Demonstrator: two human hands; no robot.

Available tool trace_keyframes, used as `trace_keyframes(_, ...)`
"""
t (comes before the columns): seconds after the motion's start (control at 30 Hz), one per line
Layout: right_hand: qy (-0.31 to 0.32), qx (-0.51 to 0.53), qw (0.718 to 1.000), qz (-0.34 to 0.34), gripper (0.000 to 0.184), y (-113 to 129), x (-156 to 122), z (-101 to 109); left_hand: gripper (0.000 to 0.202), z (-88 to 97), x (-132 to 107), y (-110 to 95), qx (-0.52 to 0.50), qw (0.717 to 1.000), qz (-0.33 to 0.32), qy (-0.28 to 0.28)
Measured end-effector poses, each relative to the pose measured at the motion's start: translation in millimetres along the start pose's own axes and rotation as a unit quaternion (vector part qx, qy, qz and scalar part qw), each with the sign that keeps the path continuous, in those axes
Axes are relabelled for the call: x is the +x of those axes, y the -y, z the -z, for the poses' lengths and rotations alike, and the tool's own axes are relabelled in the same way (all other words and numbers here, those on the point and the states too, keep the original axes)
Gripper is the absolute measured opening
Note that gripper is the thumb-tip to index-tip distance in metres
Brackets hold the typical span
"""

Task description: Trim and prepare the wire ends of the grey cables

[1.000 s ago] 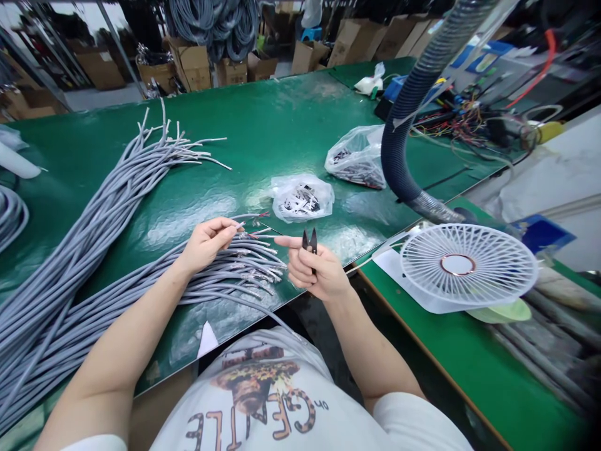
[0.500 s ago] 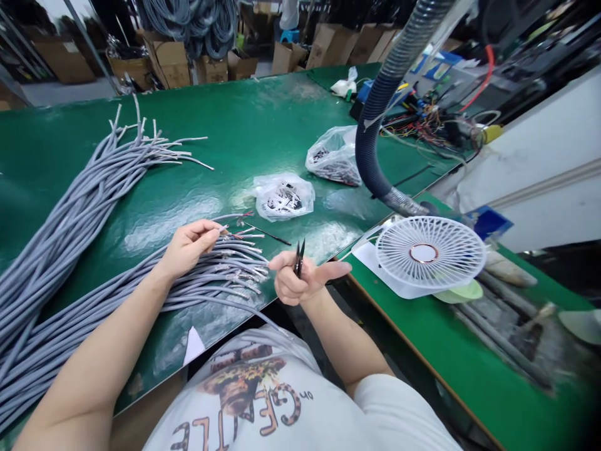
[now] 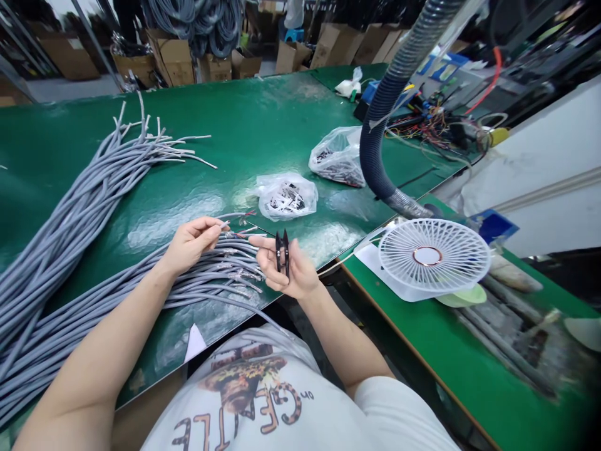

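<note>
My left hand (image 3: 190,243) pinches the stripped end of one grey cable (image 3: 228,233), whose thin coloured wires stick out to the right. It rests over a bundle of grey cables (image 3: 141,275) on the green table (image 3: 263,125). My right hand (image 3: 284,270) grips small black snips (image 3: 282,252), points up, with its forefinger reaching left toward the wire ends. The two hands are close but apart.
Two clear bags of small parts lie behind the hands, the nearer bag (image 3: 287,195) and the farther bag (image 3: 339,156). A ribbed black hose (image 3: 385,113) curves down at the right. A white fan (image 3: 434,257) lies on the side bench. Cardboard boxes (image 3: 173,62) line the back.
My right hand with the snips has moved left, back toward the cable end in my left hand, after swinging away half a second ago. The left hand has stayed put.
</note>
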State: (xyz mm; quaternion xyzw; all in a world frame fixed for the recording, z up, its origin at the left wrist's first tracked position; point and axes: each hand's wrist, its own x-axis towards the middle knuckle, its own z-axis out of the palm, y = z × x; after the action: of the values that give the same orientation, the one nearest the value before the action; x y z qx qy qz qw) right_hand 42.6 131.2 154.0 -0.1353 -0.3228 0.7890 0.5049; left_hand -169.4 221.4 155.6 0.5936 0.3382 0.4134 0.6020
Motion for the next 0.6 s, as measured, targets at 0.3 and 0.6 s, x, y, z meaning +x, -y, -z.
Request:
trace_keyframes(0.3,-0.092,-0.109,0.990,-0.013,0.042,-2.2,2.4,-2.2,0.034,-2.1,-0.2,-2.2,-0.002,1.000,0.001,0.005)
trace_keyframes(0.6,-0.133,-0.218,0.966,-0.045,0.037,-0.8,4.9,-5.1,0.035,-3.7,0.3,-2.0,0.024,1.000,-0.009,0.007)
